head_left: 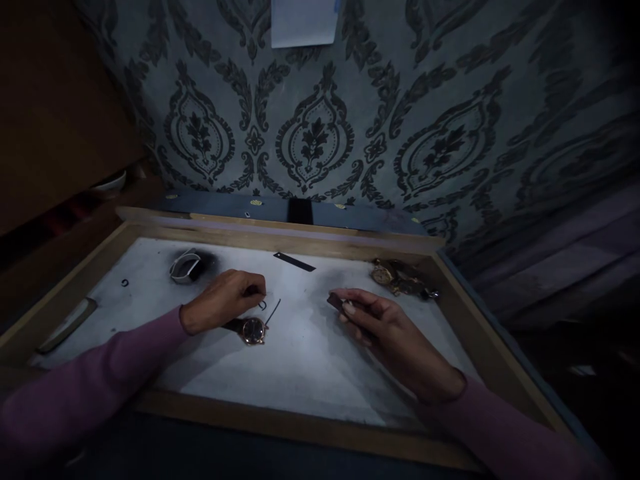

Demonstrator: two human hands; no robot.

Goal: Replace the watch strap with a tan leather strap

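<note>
My left hand (226, 299) is closed in a pinch above the tray's white floor; whatever is between its fingertips is hidden. Just under those fingertips appears a small dark curved loop (263, 305), and I cannot tell if they touch it. A wristwatch (253, 330) with a dark round dial and gold-coloured case lies face up below this hand, its dark strap running back under the wrist. Beside the case is a thin dark stick (273, 312). My right hand (383, 330) grips a short dark strap piece (335, 301) between thumb and fingers.
A wooden-rimmed tray (240, 405) surrounds everything. Inside it are a pale-banded watch (186, 268), a flat black strip (294, 261), gold-coloured watches (384, 275), a curved band (67, 325) and another small loop (125, 283). Patterned wall (315, 143) rises behind.
</note>
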